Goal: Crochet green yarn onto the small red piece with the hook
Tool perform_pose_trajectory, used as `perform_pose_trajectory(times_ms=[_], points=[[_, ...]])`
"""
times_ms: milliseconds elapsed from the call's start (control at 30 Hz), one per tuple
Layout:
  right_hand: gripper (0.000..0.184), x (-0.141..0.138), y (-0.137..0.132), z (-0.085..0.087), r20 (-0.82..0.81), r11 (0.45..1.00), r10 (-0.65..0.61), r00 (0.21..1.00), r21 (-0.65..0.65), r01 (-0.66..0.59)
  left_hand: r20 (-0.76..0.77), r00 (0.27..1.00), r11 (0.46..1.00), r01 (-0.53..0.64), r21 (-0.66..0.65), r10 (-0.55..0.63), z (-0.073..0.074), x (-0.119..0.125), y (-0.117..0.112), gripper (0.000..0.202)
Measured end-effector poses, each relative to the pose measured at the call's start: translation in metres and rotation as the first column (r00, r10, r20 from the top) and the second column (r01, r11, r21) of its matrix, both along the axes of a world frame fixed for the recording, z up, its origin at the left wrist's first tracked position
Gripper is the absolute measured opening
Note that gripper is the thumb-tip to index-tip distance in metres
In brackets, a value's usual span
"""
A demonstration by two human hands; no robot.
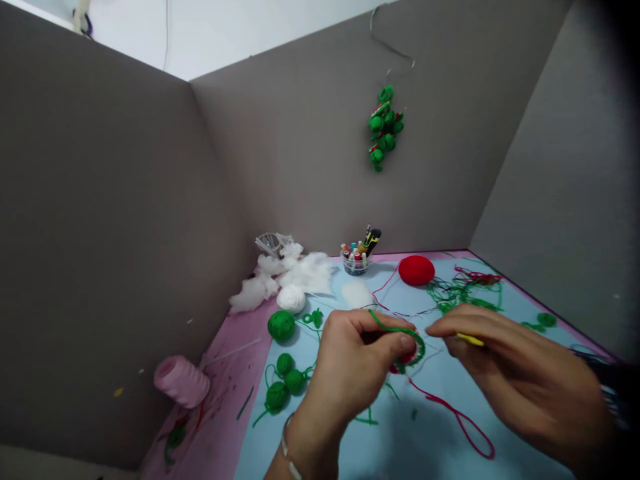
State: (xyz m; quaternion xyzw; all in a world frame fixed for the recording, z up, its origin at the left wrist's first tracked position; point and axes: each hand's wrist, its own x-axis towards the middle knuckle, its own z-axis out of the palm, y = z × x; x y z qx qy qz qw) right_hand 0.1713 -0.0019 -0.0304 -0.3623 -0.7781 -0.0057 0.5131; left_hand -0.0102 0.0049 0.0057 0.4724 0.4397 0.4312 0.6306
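My left hand point(357, 357) pinches a small round crochet piece point(413, 353), red in the middle with a whitish ring and a green edge. A strand of green yarn runs over my left index finger to its rim. My right hand point(515, 373) is closed around a crochet hook with a yellow handle point(470, 339); its tip points toward the piece, and whether it touches is too blurred to tell. Below the piece, a red yarn tail point(457, 412) loops over the light blue mat point(430, 453).
Green balls point(281, 325), a white yarn ball point(291, 299) and stuffing point(305, 273) lie left. A pink cone point(182, 381) stands near the left wall. Behind are a tub of markers point(356, 265), red yarn ball point(417, 271) and tangled scraps point(465, 290). Green crochet pieces point(385, 130) hang on the wall.
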Motion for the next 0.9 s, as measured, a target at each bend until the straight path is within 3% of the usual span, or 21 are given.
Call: perform_pose_trajectory(times_ms=[133, 233, 433, 667, 900], points=[[0.015, -0.007, 0.002, 0.002, 0.096, 0.997, -0.018, 0.995, 0.072, 0.011, -0.100, 0.995, 0.996, 0.018, 0.089, -0.009, -0.005, 0.001, 0.000, 0.016], [0.025, -0.009, 0.005, 0.004, 0.185, 0.991, -0.062, 0.981, 0.126, 0.039, -0.195, 0.981, 0.986, 0.030, 0.166, 0.003, -0.007, 0.001, 0.000, 0.018], [0.032, -0.011, 0.003, 0.007, 0.334, 0.969, -0.134, 0.933, 0.243, 0.052, -0.395, 0.915, 0.961, 0.035, 0.274, 0.080, -0.006, 0.001, -0.003, 0.019], [0.024, -0.011, 0.001, -0.006, 0.313, 0.969, -0.154, 0.937, 0.232, 0.082, -0.485, 0.865, 0.926, 0.068, 0.370, 0.130, -0.007, 0.003, -0.005, 0.017], [0.020, -0.009, 0.005, 0.003, 0.293, 0.951, -0.183, 0.939, 0.295, 0.094, -0.522, 0.847, 0.929, 0.111, 0.354, 0.097, -0.005, 0.003, -0.007, 0.012]])
